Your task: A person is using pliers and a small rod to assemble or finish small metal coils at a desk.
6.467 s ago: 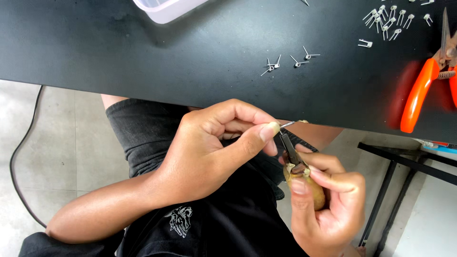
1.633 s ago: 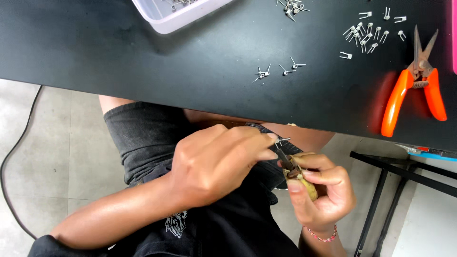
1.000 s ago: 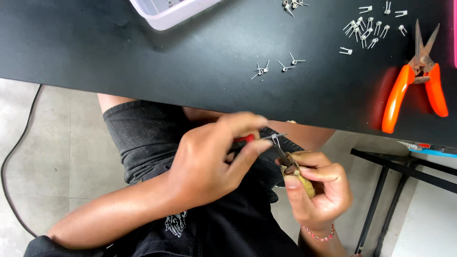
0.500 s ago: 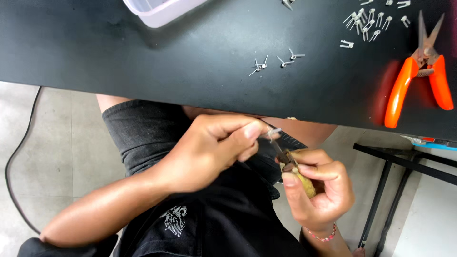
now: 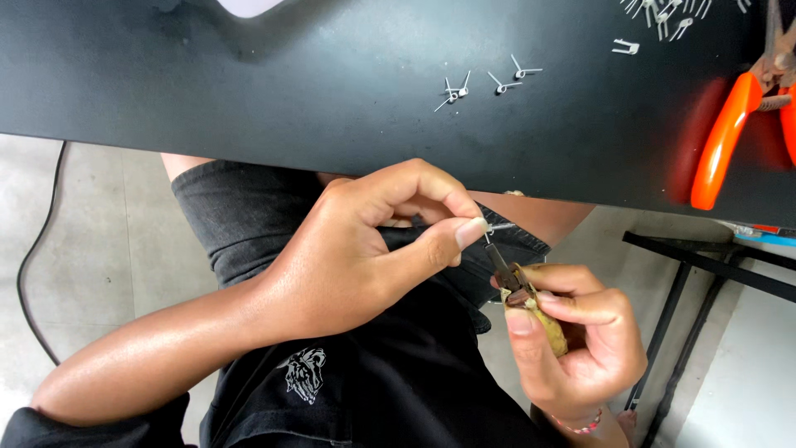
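Note:
My left hand (image 5: 365, 249) is held over my lap, below the black table (image 5: 290, 91). Its thumb and fingers pinch a small metal wire spring (image 5: 497, 226). My right hand (image 5: 572, 348) grips a small tool with a tan wooden handle (image 5: 547, 319) and a dark thin shaft (image 5: 500, 264). The shaft's tip points up and meets the spring at my left thumb. Both hands are close together, just under the table's near edge.
On the table lie three small wire springs (image 5: 489, 81) near the middle and a heap of several more (image 5: 663, 10) at the far right. Orange-handled pliers (image 5: 730, 133) lie at the right edge. A black metal frame (image 5: 705, 274) stands on the floor to the right.
My left hand has shifted slightly and its fingers have tightened on the spring at the tool's tip. The right hand has kept the tool in nearly the same place.

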